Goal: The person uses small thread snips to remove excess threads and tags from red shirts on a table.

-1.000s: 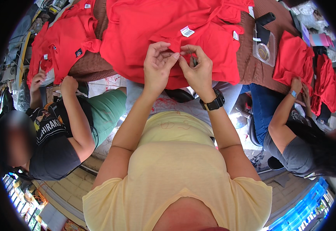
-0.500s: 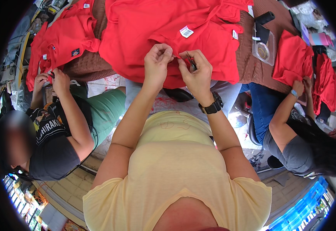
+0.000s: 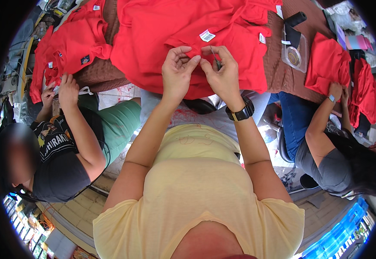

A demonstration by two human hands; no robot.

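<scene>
A red garment (image 3: 153,47) with a white label (image 3: 207,35) is spread over the table in front of me. My left hand (image 3: 177,73) is closed on a bit of its near part, thumb and fingertips at the cloth. Close beside it, my right hand (image 3: 223,77) has its thumb and forefinger at the same piece of fabric. Tucked in the right hand's fingers is a small dark metal cutting tool, apparently thread snips (image 3: 218,64), its thin blade pointing away from me; the palm hides most of it.
A brown textured cloth (image 3: 278,64) covers the table. To the right are a clear container (image 3: 295,58) with a roll of tape and a folded red garment (image 3: 326,64). Co-workers sit at left (image 3: 62,155) and right (image 3: 326,159), hands on red garments. Thread scraps litter the floor.
Both hands have shifted slightly away from me, and the left fingers have spread a little. The right wrist has turned, bringing the tool's blade into clearer view. The left co-worker's hands moved slightly.
</scene>
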